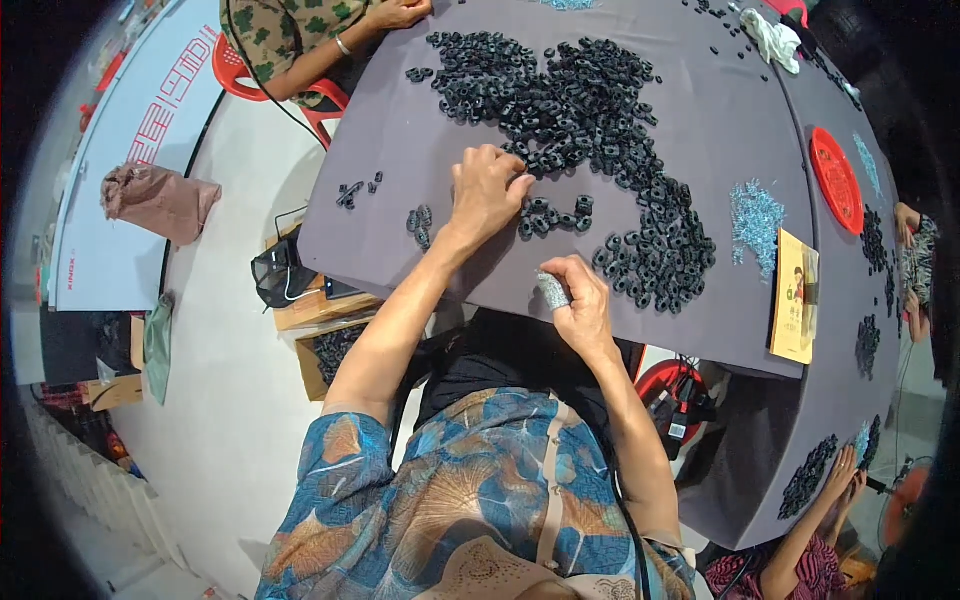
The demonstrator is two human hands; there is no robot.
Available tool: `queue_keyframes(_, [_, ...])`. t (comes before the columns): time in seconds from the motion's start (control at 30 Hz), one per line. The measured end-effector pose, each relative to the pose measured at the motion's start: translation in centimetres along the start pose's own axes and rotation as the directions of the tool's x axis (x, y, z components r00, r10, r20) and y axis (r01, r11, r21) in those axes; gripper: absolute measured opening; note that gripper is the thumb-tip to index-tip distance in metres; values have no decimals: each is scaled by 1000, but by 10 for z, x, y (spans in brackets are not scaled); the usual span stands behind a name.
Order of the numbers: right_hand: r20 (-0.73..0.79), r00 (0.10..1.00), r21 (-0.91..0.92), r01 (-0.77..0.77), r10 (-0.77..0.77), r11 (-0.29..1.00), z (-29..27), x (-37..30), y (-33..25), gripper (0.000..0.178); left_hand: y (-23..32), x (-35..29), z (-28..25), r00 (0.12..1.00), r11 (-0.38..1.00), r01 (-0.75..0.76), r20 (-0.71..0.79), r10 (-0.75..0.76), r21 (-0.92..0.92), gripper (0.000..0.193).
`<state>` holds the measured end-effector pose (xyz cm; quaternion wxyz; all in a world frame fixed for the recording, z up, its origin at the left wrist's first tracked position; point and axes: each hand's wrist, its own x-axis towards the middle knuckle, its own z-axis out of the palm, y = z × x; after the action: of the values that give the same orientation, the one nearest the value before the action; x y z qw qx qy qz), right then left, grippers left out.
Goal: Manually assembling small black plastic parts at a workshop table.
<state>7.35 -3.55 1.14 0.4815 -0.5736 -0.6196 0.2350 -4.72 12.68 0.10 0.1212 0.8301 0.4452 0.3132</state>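
A large spread of small black plastic parts [600, 130], each with a hole through it, covers the middle of the grey-covered table [380, 180]. My left hand [485, 197] reaches to the near left edge of this spread. Its fingers are curled and closed against the black parts, and whatever they pinch is hidden. Closer to my body, my right hand [582, 305] hovers by the table's near edge, fingers bent in and closed. A grey wrap [552, 290] covers one of its digits. Between my hands lies a small loose group of black parts [556, 217].
Left of my arm lie two small clusters of black parts [420, 227]. To the right are a heap of light-blue bits [757, 222], a yellow booklet [795, 297] and a red oval tray [836, 180]. Other people's hands [400, 12] work around the table.
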Motion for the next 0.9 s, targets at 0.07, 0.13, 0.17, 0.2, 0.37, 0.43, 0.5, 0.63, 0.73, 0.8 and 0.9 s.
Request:
queue_keyframes(0.07, [-3,1000,-11,4,-4,1000,0,0,0,23,3,5,5,999,1000,22,-23,-22,-6,18])
queue_keyframes(0.13, [-3,1000,-23,10,-10,1000,-1,0,1,22,7,13,11,994,997,-75,-76,73,-27,21])
queue_keyframes(0.17, [-4,1000,-26,13,-13,1000,0,-1,2,22,10,17,14,992,994,-103,-69,104,18,24])
queue_keyframes(0.2, [-4,1000,-29,16,-16,999,0,-1,3,21,12,20,17,992,994,-103,-70,105,18,24])
queue_keyframes(0.37, [-12,1000,-16,8,-8,1000,1,-1,3,21,18,25,28,989,989,-142,-34,143,36,24])
queue_keyframes(0.43, [-12,1000,-3,2,-2,1000,1,0,2,22,18,23,29,988,988,-152,-34,153,30,23])
queue_keyframes(0.5, [-17,1000,-12,25,-25,1000,1,0,1,22,16,17,25,992,993,-118,-50,118,-1,23])
queue_keyframes(0.63, [-13,1000,2,6,-6,1000,0,-1,4,23,12,8,15,991,991,-131,-32,132,22,22])
queue_keyframes(0.73, [-19,1000,7,13,-13,1000,0,-1,3,24,5,3,9,998,997,-65,-7,66,44,24])
queue_keyframes(0.8, [-20,999,-11,29,-30,1000,0,0,2,24,2,0,7,998,996,-65,-19,66,54,23])
queue_keyframes(0.9, [-17,1000,-14,22,-22,1000,0,0,3,24,-1,-2,7,996,997,-66,-49,68,50,20])
